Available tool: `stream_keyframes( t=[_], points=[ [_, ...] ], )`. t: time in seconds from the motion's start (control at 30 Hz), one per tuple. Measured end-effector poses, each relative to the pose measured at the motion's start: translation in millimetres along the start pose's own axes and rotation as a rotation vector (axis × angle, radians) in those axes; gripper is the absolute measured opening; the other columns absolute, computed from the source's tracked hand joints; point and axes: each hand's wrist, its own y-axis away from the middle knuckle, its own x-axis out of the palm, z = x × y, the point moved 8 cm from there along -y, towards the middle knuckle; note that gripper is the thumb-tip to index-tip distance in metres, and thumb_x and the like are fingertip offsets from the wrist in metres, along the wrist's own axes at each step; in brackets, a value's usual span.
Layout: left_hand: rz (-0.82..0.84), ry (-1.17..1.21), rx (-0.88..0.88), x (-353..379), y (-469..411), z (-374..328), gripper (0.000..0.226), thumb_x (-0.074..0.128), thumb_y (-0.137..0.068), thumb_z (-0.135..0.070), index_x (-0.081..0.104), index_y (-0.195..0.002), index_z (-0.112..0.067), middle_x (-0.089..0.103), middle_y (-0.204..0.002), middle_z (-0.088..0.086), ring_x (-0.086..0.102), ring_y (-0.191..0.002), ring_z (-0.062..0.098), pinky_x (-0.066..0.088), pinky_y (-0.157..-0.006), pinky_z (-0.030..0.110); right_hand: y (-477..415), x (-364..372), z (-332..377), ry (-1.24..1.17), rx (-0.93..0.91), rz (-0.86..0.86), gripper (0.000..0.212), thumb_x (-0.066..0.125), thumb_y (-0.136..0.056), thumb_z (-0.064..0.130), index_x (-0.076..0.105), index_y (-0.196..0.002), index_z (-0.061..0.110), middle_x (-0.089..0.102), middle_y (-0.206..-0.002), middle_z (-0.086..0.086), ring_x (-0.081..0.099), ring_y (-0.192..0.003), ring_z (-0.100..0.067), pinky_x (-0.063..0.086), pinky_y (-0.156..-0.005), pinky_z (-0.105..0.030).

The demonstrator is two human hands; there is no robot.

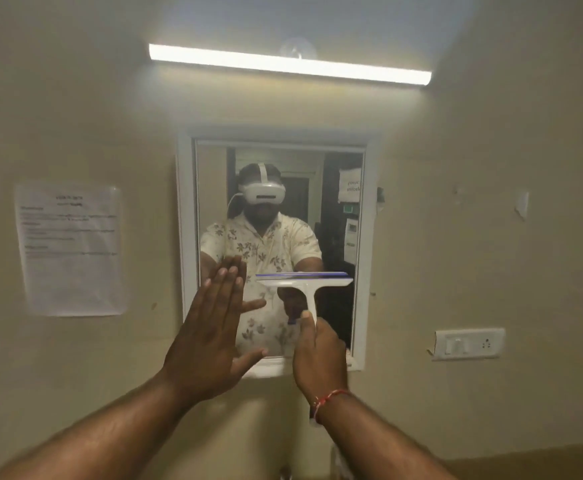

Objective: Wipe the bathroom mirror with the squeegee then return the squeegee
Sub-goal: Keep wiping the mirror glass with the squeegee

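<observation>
A white-framed mirror [359, 209] hangs on the beige wall straight ahead. My right hand [318, 355] grips the handle of a white squeegee [305, 284] whose blade lies level against the lower half of the glass. My left hand [210, 337] is raised flat with fingers apart at the mirror's lower left, over its frame edge, holding nothing. A red thread is tied around my right wrist. The glass reflects a person in a patterned shirt with a white headset.
A lit tube light [290, 64] runs above the mirror. A printed paper notice [70, 249] is taped to the wall on the left. A white switch and socket plate [468, 344] sits to the right, below mirror height.
</observation>
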Motion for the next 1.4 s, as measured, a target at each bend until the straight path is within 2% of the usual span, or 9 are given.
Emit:
stream_keyframes(
  t=[0.27, 0.47, 0.57, 0.67, 0.73, 1.03, 1.2, 1.3, 1.4],
  points=[
    [-0.086, -0.053, 0.003, -42.0, -92.4, 11.0, 0.118, 0.044, -0.107, -0.085, -0.001, -0.183, -0.007, -0.005, -0.194, 0.016, 0.002, -0.181, 0.038, 0.028, -0.140, 0.070, -86.7, -49.7, 136.7, -0.046, -0.202, -0.123, 0.045, 0.041, -0.115, 0.051, 0.070, -0.098, 0.022, 0.070, -0.092, 0.005, 0.063, -0.081, -0.004, 0.041, -0.063, -0.021],
    [-0.121, -0.159, -0.004, -69.1, -159.3, 20.7, 0.116, 0.029, -0.109, -0.085, -0.001, -0.181, 0.000, -0.012, -0.193, 0.019, -0.005, -0.181, 0.039, 0.009, -0.146, 0.060, -117.9, -67.8, 193.5, -0.027, -0.237, -0.140, 0.046, 0.039, -0.114, 0.054, 0.066, -0.094, 0.023, 0.063, -0.084, 0.009, 0.061, -0.079, -0.012, 0.042, -0.071, -0.034],
    [-0.148, -0.201, -0.002, -86.8, -184.2, 23.0, 0.114, 0.027, -0.110, -0.084, 0.012, -0.180, 0.005, 0.006, -0.190, 0.023, 0.013, -0.178, 0.042, 0.000, -0.145, 0.048, -128.9, -67.8, 201.3, -0.029, -0.220, -0.133, 0.042, 0.039, -0.115, 0.052, 0.063, -0.095, 0.025, 0.054, -0.079, 0.015, 0.057, -0.077, -0.012, 0.040, -0.073, -0.034],
    [-0.131, -0.247, -0.017, -94.3, -196.0, 26.3, 0.113, 0.030, -0.110, -0.083, 0.009, -0.181, 0.002, -0.008, -0.192, 0.023, 0.001, -0.179, 0.043, -0.011, -0.145, 0.049, -135.2, -64.0, 199.1, -0.019, -0.194, -0.128, 0.043, 0.038, -0.114, 0.055, 0.064, -0.094, 0.026, 0.057, -0.079, 0.014, 0.054, -0.073, -0.004, 0.043, -0.079, -0.035],
    [-0.132, -0.239, -0.020, -93.5, -196.4, 28.2, 0.112, 0.032, -0.110, -0.083, 0.014, -0.181, 0.002, -0.002, -0.191, 0.022, 0.005, -0.179, 0.042, -0.014, -0.144, 0.047, -136.7, -61.4, 195.5, -0.019, -0.188, -0.128, 0.044, 0.038, -0.114, 0.055, 0.064, -0.094, 0.027, 0.059, -0.080, 0.013, 0.053, -0.073, -0.001, 0.045, -0.080, -0.035],
    [-0.056, -0.180, -0.056, -72.8, -179.1, 37.0, 0.112, 0.024, -0.108, -0.085, -0.009, -0.182, -0.008, -0.026, -0.190, 0.013, -0.019, -0.179, 0.035, 0.004, -0.146, 0.061, -137.6, -55.5, 184.0, -0.036, -0.196, -0.124, 0.045, 0.038, -0.114, 0.056, 0.067, -0.097, 0.026, 0.065, -0.082, 0.011, 0.062, -0.077, -0.005, 0.052, -0.080, -0.035],
    [-0.087, -0.175, -0.058, -86.2, -178.8, 35.1, 0.110, 0.019, -0.106, -0.088, 0.022, -0.179, -0.005, 0.018, -0.184, 0.018, 0.021, -0.171, 0.039, 0.010, -0.142, 0.049, -137.6, -52.6, 180.0, -0.031, -0.201, -0.117, 0.047, 0.036, -0.113, 0.059, 0.068, -0.099, 0.027, 0.070, -0.088, 0.008, 0.067, -0.082, -0.009, 0.050, -0.073, -0.032],
    [-0.091, -0.189, -0.041, -82.0, -179.3, 36.9, 0.111, 0.021, -0.107, -0.086, 0.015, -0.181, -0.004, 0.009, -0.189, 0.017, 0.013, -0.176, 0.039, 0.006, -0.144, 0.051, -137.8, -55.1, 187.2, -0.033, -0.205, -0.133, 0.048, 0.037, -0.113, 0.058, 0.067, -0.096, 0.026, 0.069, -0.088, 0.007, 0.065, -0.082, -0.009, 0.048, -0.071, -0.032],
    [-0.075, -0.202, -0.031, -72.7, -179.9, 38.9, 0.113, 0.021, -0.108, -0.086, -0.003, -0.183, -0.005, -0.020, -0.192, 0.015, -0.011, -0.180, 0.036, 0.003, -0.146, 0.058, -138.7, -55.4, 188.7, -0.024, -0.207, -0.138, 0.047, 0.037, -0.113, 0.058, 0.063, -0.088, 0.028, 0.068, -0.087, 0.007, 0.063, -0.079, -0.007, 0.043, -0.066, -0.030]
  ],
)
